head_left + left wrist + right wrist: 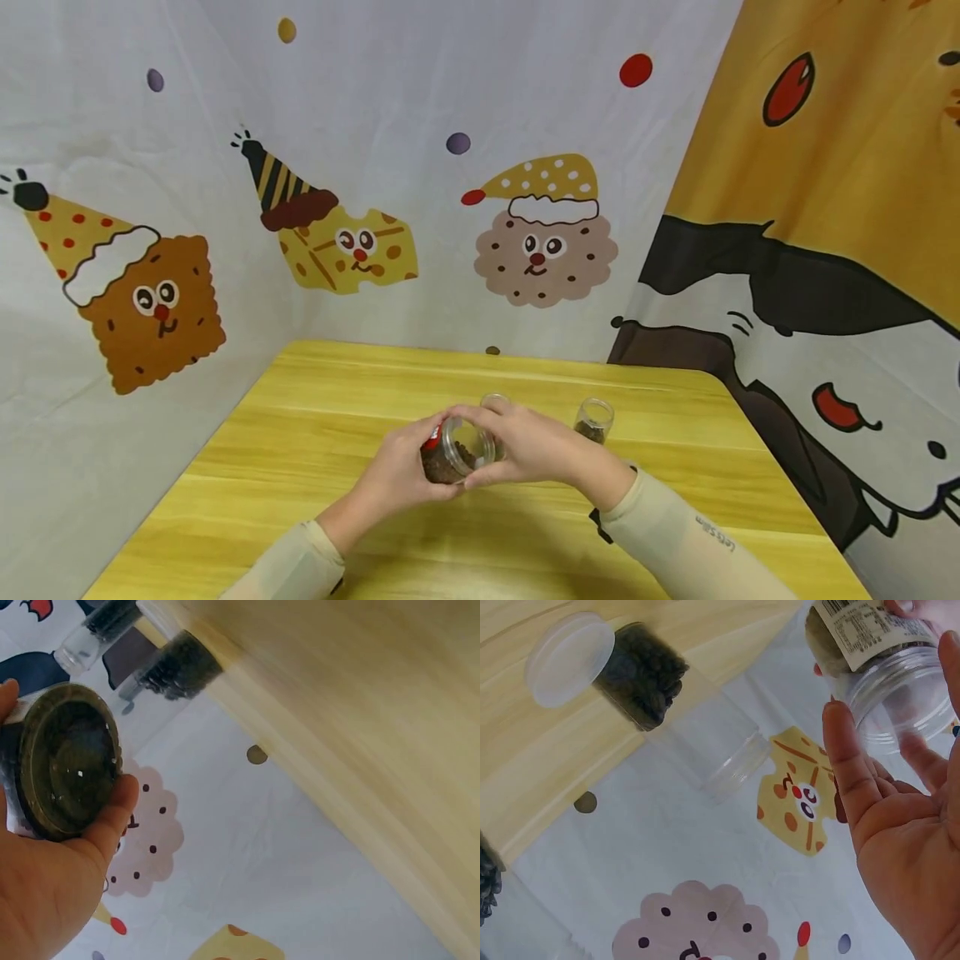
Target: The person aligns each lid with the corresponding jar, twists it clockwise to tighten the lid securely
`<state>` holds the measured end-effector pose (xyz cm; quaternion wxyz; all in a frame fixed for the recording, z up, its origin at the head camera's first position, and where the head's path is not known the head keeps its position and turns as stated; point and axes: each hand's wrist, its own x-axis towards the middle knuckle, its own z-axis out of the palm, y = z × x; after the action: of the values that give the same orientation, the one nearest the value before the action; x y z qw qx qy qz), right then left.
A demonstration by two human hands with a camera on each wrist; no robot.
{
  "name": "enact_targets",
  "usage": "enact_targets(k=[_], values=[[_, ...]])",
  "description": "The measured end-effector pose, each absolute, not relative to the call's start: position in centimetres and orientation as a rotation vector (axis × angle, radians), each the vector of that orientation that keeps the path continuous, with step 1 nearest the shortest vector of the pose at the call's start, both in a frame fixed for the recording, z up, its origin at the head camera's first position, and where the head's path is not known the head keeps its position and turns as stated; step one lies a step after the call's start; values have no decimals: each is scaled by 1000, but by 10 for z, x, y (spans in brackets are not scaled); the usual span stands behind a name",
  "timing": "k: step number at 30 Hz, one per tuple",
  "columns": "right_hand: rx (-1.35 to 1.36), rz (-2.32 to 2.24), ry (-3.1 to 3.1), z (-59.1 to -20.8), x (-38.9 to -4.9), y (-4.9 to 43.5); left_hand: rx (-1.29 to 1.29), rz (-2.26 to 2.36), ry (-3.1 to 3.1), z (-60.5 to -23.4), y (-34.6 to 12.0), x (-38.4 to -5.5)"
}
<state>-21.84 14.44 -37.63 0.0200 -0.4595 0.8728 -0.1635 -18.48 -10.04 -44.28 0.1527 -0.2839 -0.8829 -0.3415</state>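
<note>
A clear jar (pixel 441 465) with dark contents and a red-marked label is held up above the table, tilted so its uncapped mouth faces right. My left hand (pixel 401 467) grips its body, and the left wrist view shows the jar's round base (pixel 71 769) with the thumb along its edge. Fingers and thumb of my right hand (pixel 528 446) curve round the threaded neck (pixel 900 697). Behind that hand stands a clear jar (pixel 697 742), partly filled with dark bean-like pieces. A translucent lid (pixel 570 660) lies beside it, hidden in the head view.
Another clear jar (pixel 592 423) with dark contents stands farther right on the yellow wood-grain table (pixel 360 375). A patterned cloth (pixel 420 100) hangs behind the table and along both sides.
</note>
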Motion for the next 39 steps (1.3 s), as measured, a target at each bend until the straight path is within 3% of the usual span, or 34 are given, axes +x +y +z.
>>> enact_targets(k=[12, 21, 39], values=[[-1522, -486, 2913, -395, -215, 139, -806, -955, -2416, -443, -91, -183], [-2048, -497, 3209, -419, -231, 130, -882, -979, -2306, -442, -81, -184], [-1277, -772, 3321, -429, -211, 118, -654, -729, -2307, -453, -66, -180]])
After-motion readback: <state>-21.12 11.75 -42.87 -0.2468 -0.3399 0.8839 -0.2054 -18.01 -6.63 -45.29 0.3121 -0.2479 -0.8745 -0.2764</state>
